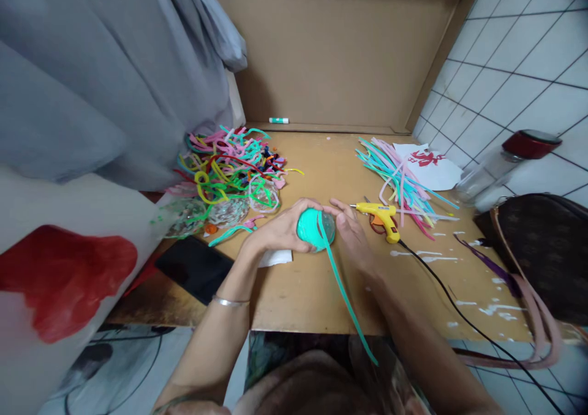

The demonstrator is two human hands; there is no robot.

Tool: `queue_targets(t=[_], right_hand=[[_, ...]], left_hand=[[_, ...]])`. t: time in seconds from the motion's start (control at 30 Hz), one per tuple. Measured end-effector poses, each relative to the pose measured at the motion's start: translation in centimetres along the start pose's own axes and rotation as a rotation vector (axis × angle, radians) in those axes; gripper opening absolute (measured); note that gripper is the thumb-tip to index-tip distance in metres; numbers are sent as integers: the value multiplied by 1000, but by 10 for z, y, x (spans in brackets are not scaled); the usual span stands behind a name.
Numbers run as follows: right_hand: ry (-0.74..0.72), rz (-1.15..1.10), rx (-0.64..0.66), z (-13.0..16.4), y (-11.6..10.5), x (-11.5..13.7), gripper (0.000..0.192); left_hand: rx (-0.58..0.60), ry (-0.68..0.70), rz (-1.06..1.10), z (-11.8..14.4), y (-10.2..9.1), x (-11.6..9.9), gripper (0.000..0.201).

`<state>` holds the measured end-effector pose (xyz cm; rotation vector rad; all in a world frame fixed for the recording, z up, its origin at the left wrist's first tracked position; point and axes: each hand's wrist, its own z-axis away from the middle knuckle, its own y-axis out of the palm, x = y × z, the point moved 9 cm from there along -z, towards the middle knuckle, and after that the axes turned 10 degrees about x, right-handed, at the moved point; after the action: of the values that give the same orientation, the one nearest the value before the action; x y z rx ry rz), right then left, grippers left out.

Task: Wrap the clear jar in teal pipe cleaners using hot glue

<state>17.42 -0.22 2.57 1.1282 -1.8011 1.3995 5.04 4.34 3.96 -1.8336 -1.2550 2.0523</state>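
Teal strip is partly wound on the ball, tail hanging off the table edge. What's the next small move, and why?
Probably turn the ball in the left hand while the right hand lays the strip on; clear surface shows at its right side and a long tail hangs loose.

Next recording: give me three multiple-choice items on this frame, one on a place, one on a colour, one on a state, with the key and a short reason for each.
1. Where does the glue gun lie?
A. on the table right of the hands
B. on the black phone
C. inside the brown bag

2. What colour is the strip trailing from the ball?
A. red
B. teal green
C. yellow

3. How is the ball held?
A. lying alone on the table
B. between both hands
C. by the left hand only

Key:
1 A, the glue gun rests on the table just beyond the right hand.
2 B, the strip matches the teal covering on the ball.
3 B, the left hand cups one side and the right hand's fingers touch the other.
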Motion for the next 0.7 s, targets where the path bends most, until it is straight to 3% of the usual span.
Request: queue_targets(t=[0.1,0.3,0.7], right_hand=[[11,-16,14,0,1,0,60],[-8,49,-12,1,0,0,59],[-94,254,-34,5,-1,16,57]], left_hand=[[6,17,-10,0,1,-2,73],[-5,-97,-9,1,1,4,79],[-30,-79,-1,0,-1,0,77]])
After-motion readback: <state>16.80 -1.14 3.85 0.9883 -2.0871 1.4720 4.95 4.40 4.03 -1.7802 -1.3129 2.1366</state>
